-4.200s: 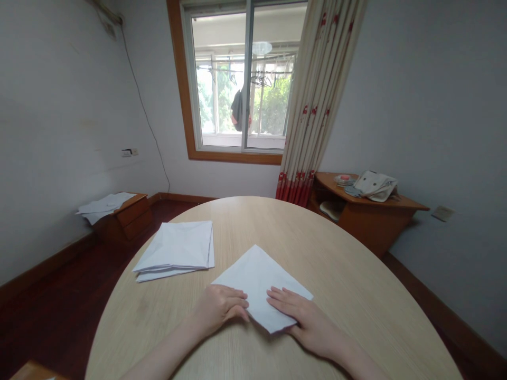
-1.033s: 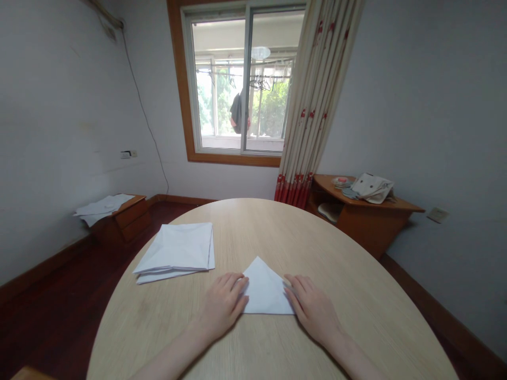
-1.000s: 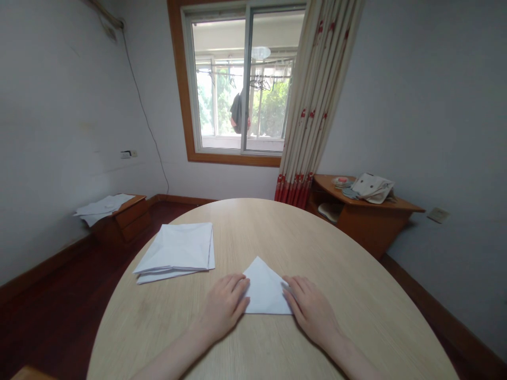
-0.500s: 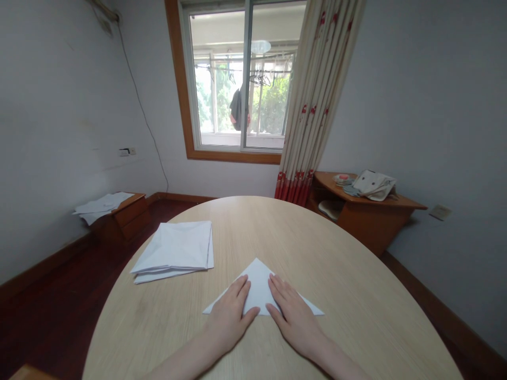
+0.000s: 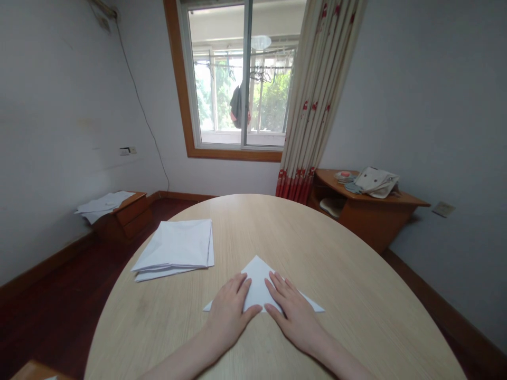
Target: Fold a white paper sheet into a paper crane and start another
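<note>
- left hand (image 5: pixel 229 311): lying flat and palm down, fingers slightly spread, on the left slope of the folded white triangle (image 5: pixel 257 279), gripping nothing
- right hand (image 5: pixel 293 311): just as flat and open, on the triangle's right slope
- the triangle: apex pointing away, on the pale wood oval table (image 5: pixel 336 264), its side corners showing beyond both hands
- folded white stack (image 5: pixel 174 248): just left of the triangle, on the table
- wooden cabinet (image 5: pixel 368 224) with a cloth bag (image 5: pixel 376 182): well beyond the triangle, to the right

One left hand (image 5: pixel 228 311), one right hand (image 5: pixel 293 311), one folded white triangular sheet (image 5: pixel 257 277), one stack of folded white sheets (image 5: pixel 174 248), one oval worktop (image 5: pixel 317 237), one window (image 5: pixel 237 79), one curtain (image 5: pixel 317 105), one drawer cabinet (image 5: pixel 122 219), one corner cabinet (image 5: pixel 368 221), one cloth bag (image 5: pixel 376 182), one loose pile of white sheets (image 5: pixel 103 203)
</note>
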The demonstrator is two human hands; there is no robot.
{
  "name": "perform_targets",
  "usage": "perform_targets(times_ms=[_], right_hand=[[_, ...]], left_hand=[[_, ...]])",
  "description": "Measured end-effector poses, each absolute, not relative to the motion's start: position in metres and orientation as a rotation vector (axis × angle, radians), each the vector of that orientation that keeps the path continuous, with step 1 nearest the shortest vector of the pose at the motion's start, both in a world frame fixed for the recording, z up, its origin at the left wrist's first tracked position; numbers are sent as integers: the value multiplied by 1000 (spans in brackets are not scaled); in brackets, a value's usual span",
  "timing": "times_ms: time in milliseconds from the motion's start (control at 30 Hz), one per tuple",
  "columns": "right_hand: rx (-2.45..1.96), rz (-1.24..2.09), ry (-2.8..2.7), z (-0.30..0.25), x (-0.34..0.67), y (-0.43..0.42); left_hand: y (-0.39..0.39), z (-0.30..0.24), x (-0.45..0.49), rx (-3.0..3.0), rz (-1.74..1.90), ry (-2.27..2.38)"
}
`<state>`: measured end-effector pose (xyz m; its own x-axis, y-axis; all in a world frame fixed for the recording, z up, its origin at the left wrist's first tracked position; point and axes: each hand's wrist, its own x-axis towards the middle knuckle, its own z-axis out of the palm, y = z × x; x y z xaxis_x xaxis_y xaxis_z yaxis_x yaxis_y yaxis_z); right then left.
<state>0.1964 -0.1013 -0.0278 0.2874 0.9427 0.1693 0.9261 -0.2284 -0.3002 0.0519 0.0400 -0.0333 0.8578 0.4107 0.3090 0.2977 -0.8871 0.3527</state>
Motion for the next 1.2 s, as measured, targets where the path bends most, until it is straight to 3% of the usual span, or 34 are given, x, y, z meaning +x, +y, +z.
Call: perform_targets(times_ms=[1200], right_hand=[[-2305, 101, -1690, -26, 222, -111]], left_hand=[[93, 4, 27, 2723, 245, 385]])
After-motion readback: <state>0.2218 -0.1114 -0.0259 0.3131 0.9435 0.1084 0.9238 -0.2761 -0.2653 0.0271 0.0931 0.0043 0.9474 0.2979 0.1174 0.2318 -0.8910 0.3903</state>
